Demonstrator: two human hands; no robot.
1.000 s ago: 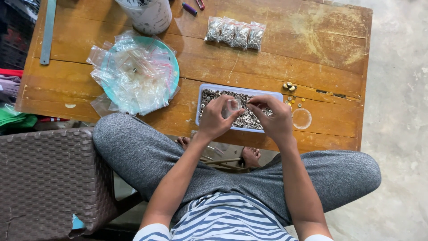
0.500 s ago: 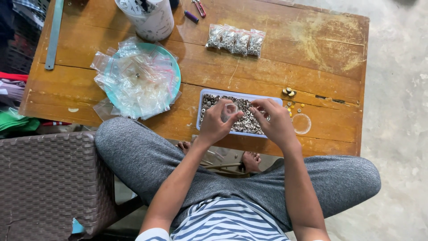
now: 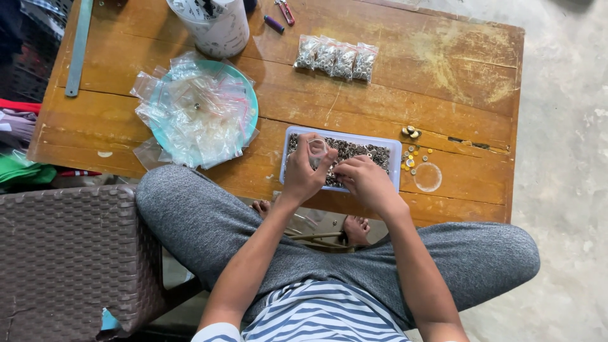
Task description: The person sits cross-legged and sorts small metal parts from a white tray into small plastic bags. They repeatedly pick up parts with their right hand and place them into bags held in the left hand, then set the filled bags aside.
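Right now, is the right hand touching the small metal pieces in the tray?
Touching. In the head view the right hand rests over the white tray, its fingertips down in the small metal pieces, with no gap visible.

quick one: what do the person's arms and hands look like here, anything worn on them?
Both forearms are bare. Left hand and right hand show no gloves; no rings, watch or bands visible. Short sleeves of a blue-and-white striped shirt end near the upper arms.

Blue-white striped tee, short slvs; grey heathered trousers; bare feet.
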